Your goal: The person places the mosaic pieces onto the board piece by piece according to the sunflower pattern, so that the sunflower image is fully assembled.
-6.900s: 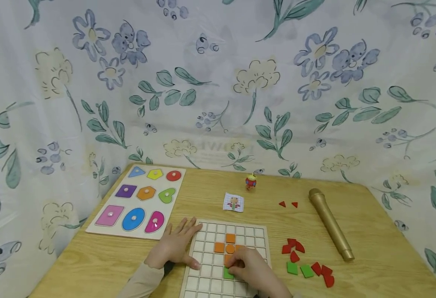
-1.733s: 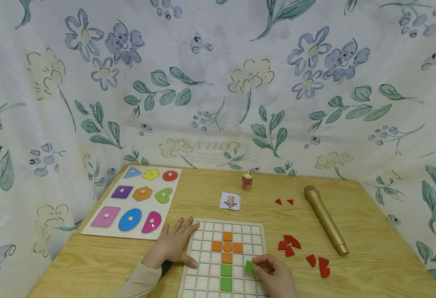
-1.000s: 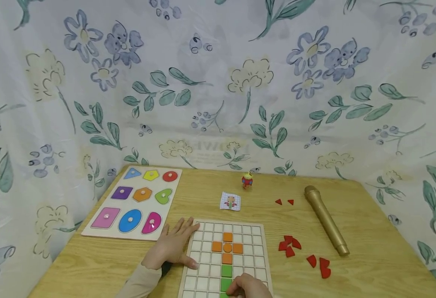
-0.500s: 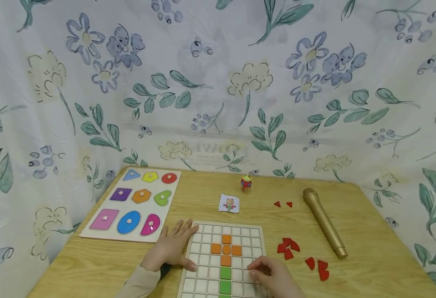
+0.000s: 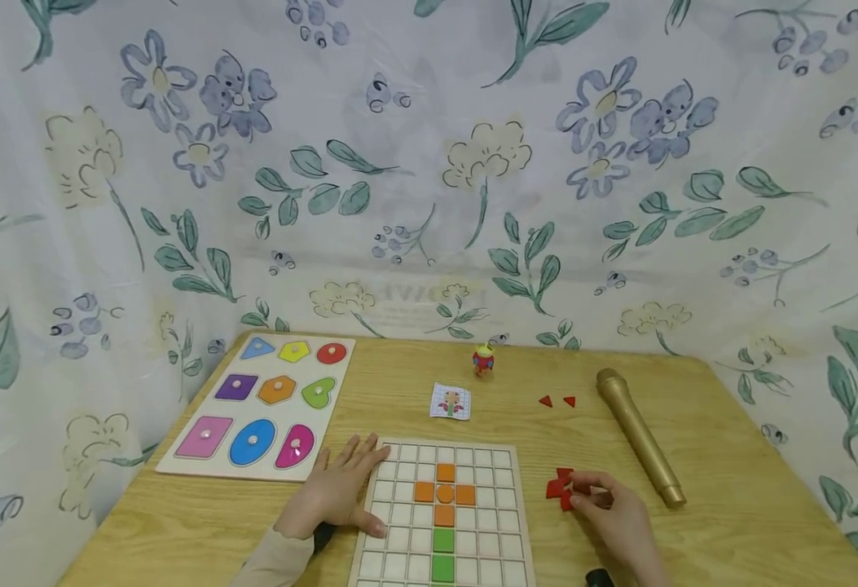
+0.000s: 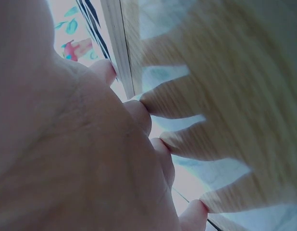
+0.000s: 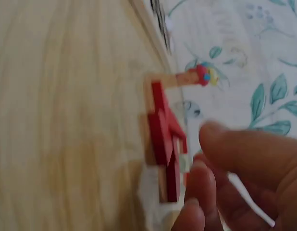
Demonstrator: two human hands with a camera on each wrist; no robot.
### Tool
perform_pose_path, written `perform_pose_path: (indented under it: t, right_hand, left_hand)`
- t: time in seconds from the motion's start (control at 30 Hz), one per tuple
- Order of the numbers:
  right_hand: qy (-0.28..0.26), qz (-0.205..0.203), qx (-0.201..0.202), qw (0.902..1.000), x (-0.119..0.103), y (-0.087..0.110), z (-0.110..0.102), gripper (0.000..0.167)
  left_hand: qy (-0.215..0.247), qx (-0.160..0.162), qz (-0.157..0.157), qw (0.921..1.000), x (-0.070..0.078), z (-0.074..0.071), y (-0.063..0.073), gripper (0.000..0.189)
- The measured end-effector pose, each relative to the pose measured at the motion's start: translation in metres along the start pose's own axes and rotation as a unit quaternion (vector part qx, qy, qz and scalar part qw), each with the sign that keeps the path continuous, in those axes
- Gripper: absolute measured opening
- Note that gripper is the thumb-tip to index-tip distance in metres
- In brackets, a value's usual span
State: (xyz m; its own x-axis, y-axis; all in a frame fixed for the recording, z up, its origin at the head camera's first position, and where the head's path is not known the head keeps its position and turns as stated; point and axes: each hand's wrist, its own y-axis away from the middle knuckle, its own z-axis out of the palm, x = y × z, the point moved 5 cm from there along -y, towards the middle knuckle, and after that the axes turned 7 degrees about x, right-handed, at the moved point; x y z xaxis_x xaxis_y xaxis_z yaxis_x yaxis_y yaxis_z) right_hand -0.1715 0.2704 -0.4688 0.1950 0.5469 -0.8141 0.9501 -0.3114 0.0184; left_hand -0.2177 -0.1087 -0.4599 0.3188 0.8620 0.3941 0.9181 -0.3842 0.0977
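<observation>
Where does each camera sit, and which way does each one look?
Head: worn on the head, facing forward and down at the table and grid board; the left hand, its sleeve and the right hand show.
Left wrist: worn on that wrist, looking past the left hand, which fills much of the picture, at the table close up.
Right wrist: worn on that wrist, looking past the right hand toward the red pieces and floral sheet.
Shared: head and right wrist both show the red pieces and toy figure.

Soft, even light washes the head view's floral cloth (image 5: 399,204); left wrist's hazy, the left hand (image 6: 91,134) dim against pale glare; and there, right wrist, soft blur over right hand (image 7: 249,178) and tabletop (image 7: 67,120)!
</observation>
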Motion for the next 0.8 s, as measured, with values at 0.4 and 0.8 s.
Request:
perform_pose_path:
  t: [0.4, 0.8]
  right_hand:
    - [0.024, -0.03, -0.025, 0.9989, 0.001, -0.002, 0.006, 0.038]
    - [0.056, -0.037, -0.028, 0.9974, 0.0, 0.0, 0.01, 0.031]
  left_hand:
    - [0.0, 0.0, -0.003, 1.0, 0.001, -0.001, 0.0, 0.112]
    - [0.005, -0.002, -0.001, 1.0, 0.0, -0.001, 0.0, 0.112]
